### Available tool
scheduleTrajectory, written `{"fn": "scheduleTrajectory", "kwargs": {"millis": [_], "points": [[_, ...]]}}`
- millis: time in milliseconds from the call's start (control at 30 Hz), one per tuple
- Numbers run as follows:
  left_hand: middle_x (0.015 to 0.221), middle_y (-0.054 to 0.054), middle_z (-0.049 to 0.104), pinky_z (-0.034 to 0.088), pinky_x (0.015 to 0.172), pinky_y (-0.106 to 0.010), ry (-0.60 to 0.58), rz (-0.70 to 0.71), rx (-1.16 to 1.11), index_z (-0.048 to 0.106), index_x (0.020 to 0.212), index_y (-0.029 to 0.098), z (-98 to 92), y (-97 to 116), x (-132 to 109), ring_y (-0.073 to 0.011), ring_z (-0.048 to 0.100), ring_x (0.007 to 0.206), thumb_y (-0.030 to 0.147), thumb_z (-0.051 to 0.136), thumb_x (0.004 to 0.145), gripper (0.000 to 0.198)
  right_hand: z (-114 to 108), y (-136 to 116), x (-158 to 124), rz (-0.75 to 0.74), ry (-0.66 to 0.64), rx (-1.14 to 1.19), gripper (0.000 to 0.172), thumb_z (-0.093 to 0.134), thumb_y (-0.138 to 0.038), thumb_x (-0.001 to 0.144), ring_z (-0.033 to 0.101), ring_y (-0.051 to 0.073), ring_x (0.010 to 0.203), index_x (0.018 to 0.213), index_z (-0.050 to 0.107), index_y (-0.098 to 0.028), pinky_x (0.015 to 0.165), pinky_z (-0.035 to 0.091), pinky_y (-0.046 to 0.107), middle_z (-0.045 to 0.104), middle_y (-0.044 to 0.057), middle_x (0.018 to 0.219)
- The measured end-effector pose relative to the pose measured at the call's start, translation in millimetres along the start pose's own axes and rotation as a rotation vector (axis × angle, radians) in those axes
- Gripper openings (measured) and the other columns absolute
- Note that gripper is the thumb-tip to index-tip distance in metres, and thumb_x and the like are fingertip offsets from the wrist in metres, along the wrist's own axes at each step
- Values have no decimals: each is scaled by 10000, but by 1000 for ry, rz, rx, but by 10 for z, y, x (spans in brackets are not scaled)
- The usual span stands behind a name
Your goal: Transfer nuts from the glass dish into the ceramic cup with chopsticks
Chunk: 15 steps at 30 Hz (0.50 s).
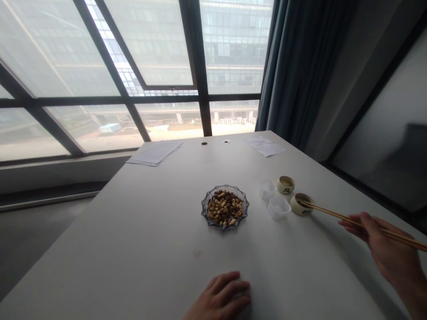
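My right hand [390, 244] comes in from the right edge, holding a pair of long wooden chopsticks [328, 214]. Their tips reach into the rim of a small cream ceramic cup [302, 204] with a dark inside and a dark mark on its side. A second, similar cup [285, 185] stands behind it. Two small translucent white plastic containers [267, 190] [279, 207] sit just to the left of the cups. My left hand [222, 296] rests on the white table [133, 249] near its front edge, holding nothing. It is nearest a scalloped glass dish [224, 207] heaped with peanuts.
Loose sheets of paper [154, 153] lie at the table's far left, and more paper [265, 146] at the far right. Two small round holes [204, 143] mark the far edge. Large windows and a dark curtain [296, 66] stand behind the table.
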<state>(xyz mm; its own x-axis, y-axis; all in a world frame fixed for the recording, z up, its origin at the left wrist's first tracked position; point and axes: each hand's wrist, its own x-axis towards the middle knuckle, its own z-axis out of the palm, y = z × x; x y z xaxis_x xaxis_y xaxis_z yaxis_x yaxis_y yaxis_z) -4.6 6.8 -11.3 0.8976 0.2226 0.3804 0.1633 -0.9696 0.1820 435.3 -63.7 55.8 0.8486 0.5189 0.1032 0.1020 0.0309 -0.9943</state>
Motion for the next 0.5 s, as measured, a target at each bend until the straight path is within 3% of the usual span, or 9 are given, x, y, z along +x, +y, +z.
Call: {"fn": "scheduleTrajectory", "kwargs": {"millis": [167,300,400,500], "points": [[1308,-56,683,477,1098,-285,-6,-2,-6,621,1276,219,-24,11,10,-205,535,1326,322,582,1034,265,40,-158,-98,-62,20,13,224,759,-464,820,763,282,680,785,731,-244,857,649,432,742,89,751],[1306,-61,684,472,1104,-286,-13,-11,-24,617,1273,216,-37,12,11,-207,534,1322,318,630,1007,286,285,-512,-269,-174,-49,21,181,758,-451,841,763,291,693,821,749,-271,841,651,430,755,105,785],[1303,-62,685,467,1107,-287,-18,-11,-31,616,1268,207,-33,18,12,-207,531,1321,314,636,1004,286,605,-835,-441,-225,-204,-2,283,763,-517,818,764,283,688,839,770,-236,715,665,421,775,96,788],[1310,-53,683,458,1112,-290,-24,-16,-23,617,1261,211,-16,28,13,-206,532,1319,328,613,1020,268,1001,-1114,-636,-263,-553,-161,320,733,-507,858,755,245,674,890,797,-195,668,644,352,781,93,776]]}}
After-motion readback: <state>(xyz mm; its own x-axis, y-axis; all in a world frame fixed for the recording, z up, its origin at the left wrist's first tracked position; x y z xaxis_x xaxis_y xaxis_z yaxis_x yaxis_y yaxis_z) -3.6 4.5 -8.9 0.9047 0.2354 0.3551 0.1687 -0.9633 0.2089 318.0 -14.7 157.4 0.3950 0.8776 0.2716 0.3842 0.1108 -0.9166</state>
